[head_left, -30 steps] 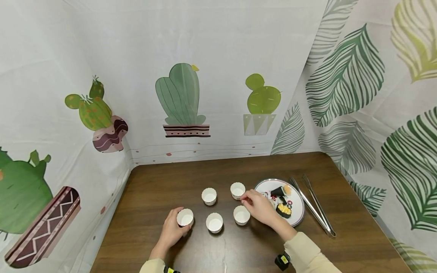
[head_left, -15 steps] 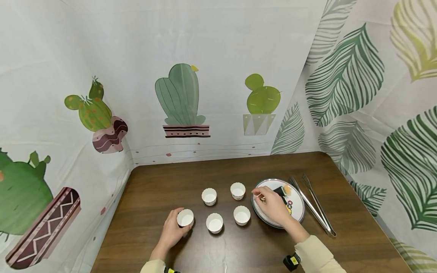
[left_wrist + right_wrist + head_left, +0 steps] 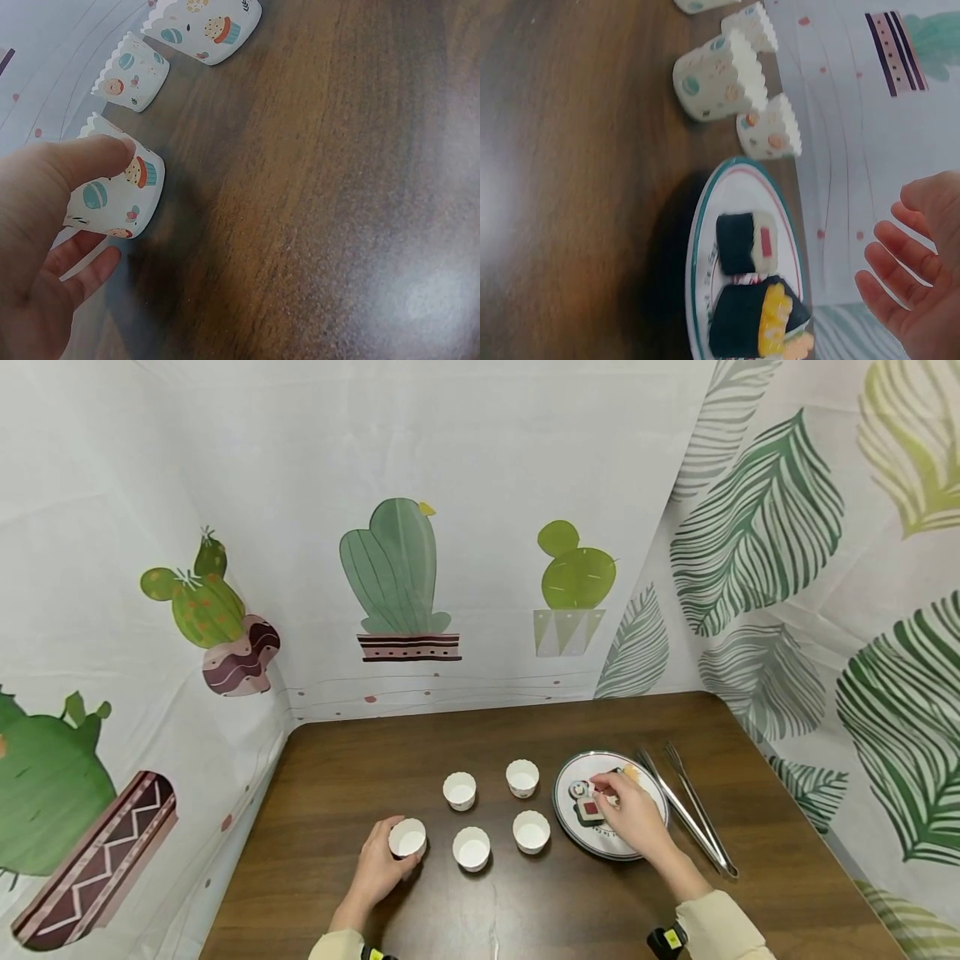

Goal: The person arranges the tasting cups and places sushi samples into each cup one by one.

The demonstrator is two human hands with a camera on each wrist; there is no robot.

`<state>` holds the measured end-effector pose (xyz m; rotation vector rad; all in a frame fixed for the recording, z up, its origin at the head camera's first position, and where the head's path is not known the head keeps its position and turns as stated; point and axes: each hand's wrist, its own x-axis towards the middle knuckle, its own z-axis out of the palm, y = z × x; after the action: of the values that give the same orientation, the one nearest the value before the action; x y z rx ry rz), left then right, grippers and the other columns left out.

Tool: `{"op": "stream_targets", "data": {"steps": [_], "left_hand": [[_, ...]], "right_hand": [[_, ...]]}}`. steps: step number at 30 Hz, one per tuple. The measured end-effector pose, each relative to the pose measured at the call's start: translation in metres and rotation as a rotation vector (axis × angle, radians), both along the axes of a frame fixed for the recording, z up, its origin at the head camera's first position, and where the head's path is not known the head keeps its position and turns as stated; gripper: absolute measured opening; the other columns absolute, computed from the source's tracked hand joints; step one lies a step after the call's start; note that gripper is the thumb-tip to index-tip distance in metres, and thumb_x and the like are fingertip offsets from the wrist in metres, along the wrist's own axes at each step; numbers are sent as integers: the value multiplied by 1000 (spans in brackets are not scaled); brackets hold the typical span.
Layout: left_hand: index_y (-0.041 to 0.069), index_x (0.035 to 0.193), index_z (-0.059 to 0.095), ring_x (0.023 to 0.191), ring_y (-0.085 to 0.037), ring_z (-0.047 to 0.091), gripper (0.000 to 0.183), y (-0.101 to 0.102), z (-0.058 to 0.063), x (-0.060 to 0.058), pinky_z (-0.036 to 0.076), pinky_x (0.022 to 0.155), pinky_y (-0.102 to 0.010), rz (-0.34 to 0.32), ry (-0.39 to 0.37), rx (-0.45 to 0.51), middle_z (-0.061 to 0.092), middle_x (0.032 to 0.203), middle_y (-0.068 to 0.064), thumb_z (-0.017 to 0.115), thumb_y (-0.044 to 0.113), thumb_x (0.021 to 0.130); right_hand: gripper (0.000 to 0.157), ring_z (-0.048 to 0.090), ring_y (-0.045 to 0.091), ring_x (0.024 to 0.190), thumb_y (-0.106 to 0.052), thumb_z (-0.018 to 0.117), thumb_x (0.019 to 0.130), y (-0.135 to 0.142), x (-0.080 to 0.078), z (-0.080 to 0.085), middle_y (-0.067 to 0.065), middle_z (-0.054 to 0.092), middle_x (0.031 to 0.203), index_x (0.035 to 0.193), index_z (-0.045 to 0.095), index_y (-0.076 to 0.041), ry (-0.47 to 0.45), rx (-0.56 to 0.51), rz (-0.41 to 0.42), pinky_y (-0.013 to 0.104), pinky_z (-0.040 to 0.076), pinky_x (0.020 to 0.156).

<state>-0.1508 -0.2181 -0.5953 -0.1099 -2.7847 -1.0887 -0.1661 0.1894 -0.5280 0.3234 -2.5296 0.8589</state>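
My left hand (image 3: 378, 870) grips a small white paper baking cup (image 3: 407, 838) at the table's left, thumb on its near side. The left wrist view shows that cup's cupcake print beside the thumb. My right hand (image 3: 633, 814) is over a round plate (image 3: 576, 771), its fingers loosely bent. In the right wrist view the fingers hold nothing. On the plate lie a square sushi piece (image 3: 588, 810) with a red centre, a small round roll (image 3: 578, 789), and a dark sushi with yellow topping (image 3: 742, 322). The hand partly hides the plate's right side in the head view.
Several more baking cups stand between my hands, among them a back cup (image 3: 459, 792) and a front cup (image 3: 471, 849). Metal tongs (image 3: 693, 818) lie just right of the plate. A printed cloth (image 3: 480, 527) hangs behind the brown table (image 3: 375, 760).
My right hand has moved right from beside the cups to over the plate. The square sushi piece and round roll now show at the plate's left. My left hand stays on its cup.
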Motion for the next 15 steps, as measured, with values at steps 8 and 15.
{"op": "stream_targets", "data": {"steps": [8,15], "left_hand": [[3,117,53,101,-33,57,64,1,0,0,45,82,-49,4,8,4,57,112,-15,83,13,61],[4,119,52,102,-34,57,66,1,0,1,45,82,-49,11,11,7,57,113,-14,83,13,62]], "right_hand": [[22,62,22,74,0,70,74,22,3,-4,8,63,84,95,66,-3,28,-2,-73,35,48,60],[24,62,30,75,0,70,72,42,5,-9,14,64,86,96,66,0,67,-13,-170,43,46,62]]}}
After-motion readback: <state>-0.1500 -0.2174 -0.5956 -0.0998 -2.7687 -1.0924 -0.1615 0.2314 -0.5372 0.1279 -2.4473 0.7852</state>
